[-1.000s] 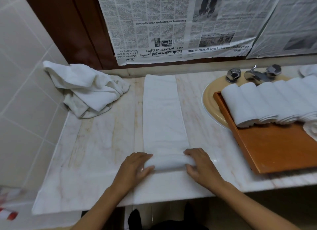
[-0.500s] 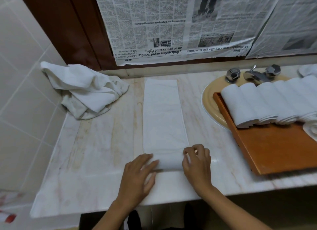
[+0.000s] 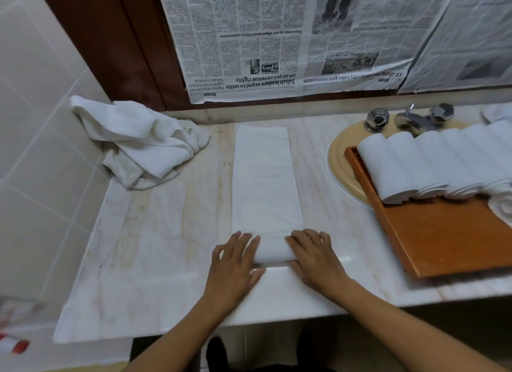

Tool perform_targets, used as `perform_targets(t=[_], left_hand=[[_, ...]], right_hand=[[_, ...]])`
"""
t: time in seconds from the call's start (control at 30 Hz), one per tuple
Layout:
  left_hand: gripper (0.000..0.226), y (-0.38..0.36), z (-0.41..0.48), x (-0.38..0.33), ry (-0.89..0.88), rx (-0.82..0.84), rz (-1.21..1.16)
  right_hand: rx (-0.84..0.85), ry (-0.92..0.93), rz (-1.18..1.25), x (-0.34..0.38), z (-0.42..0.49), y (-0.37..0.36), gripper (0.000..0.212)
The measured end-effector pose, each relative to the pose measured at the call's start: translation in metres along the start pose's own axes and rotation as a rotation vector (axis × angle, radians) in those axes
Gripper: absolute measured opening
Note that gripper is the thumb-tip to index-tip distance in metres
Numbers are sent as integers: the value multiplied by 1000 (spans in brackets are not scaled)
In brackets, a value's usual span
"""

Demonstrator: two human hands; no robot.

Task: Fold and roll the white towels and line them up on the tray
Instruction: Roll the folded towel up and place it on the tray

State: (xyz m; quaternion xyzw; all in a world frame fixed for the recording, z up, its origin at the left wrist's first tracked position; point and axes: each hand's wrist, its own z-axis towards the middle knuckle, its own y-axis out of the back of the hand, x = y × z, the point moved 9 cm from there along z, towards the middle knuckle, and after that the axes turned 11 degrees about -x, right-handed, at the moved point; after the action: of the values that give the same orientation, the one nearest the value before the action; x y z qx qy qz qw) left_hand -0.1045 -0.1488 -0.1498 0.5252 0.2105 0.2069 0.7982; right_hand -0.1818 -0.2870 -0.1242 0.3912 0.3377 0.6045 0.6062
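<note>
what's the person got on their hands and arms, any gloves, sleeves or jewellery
Nothing is worn. The left hand and right hand are bare: no gloves, and no rings show on the fingers. The left forearm and right forearm are uncovered down to the picture's bottom edge, with no sleeves, watch or wristband in view.

We're in a bathroom — a marble counter (image 3: pixel 155 247) under our fingers (image 3: pixel 243 247), a basin (image 3: pixel 336 161) and tap (image 3: pixel 412 119) beyond them rightward, tiled wall (image 3: pixel 36 150) leftward.
</note>
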Motion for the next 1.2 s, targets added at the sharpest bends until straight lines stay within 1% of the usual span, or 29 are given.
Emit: perform_targets(t=[0.13,0.2,0.23,0.27,0.33,0.37,0.4,0.43,0.47,0.53,0.57,0.6,0.63,0.67,0.7,0.73,0.77,0.83,0.87,0.97,1.1,1.13,1.2], left_hand=[[55,11,22,1,-84,-57,25],[54,14,27,4,-133,-43,26],[54,14,28,6,-137,-21,1],[55,16,28,9,-110,33,-66],[61,18,31,14,4,137,-235],[65,17,32,18,70,165,-294],[67,16,35,19,101,174,-300],[67,15,37,19,114,170,-275],[62,15,41,20,127,156,-235],[37,19,48,21,143,49,-178],[23,24,51,19,147,-25,-177],[18,30,52,14,123,-97,-180],[21,34,50,5,64,-146,-177],[23,36,44,-3,1,-185,-176],[19,39,37,-9,-58,-231,-171],[15,39,28,-10,-94,-254,-169],[20,38,18,-9,-105,-267,-162],[32,27,4,-5,-125,-229,-139],[38,22,1,-4,-138,-214,-123],[49,11,6,1,-110,-142,-89],[50,7,35,10,-11,-90,-118],[50,6,41,13,6,-64,-134],[53,4,49,18,22,9,-144]], right_hand=[[136,4,101,-7,17,-6,32],[191,-61,183,-10,24,-2,29],[200,-133,246,-12,26,1,27],[246,-252,321,-20,25,-2,24],[387,-474,469,-29,17,-16,18],[404,-533,495,-33,15,-22,15],[398,-595,510,-35,15,-24,11],[366,-592,446,-36,18,-23,11],[300,-546,337,-35,25,-18,13],[113,-436,170,-26,36,-6,16],[45,-400,141,-19,38,0,20],[-14,-342,123,-11,37,4,25],[-65,-267,109,-1,33,7,27],[-105,-200,109,6,27,9,24],[-141,-147,111,11,19,12,18],[-153,-114,110,13,11,13,17],[-146,-87,92,14,3,11,25],[-90,-20,23,14,-8,3,42],[-80,3,-5,12,-11,-2,45],[-69,-2,-19,8,-2,-8,45],[23,-57,67,2,23,-16,58],[55,-79,91,-2,27,-18,58],[130,-123,149,-8,37,-19,50]])
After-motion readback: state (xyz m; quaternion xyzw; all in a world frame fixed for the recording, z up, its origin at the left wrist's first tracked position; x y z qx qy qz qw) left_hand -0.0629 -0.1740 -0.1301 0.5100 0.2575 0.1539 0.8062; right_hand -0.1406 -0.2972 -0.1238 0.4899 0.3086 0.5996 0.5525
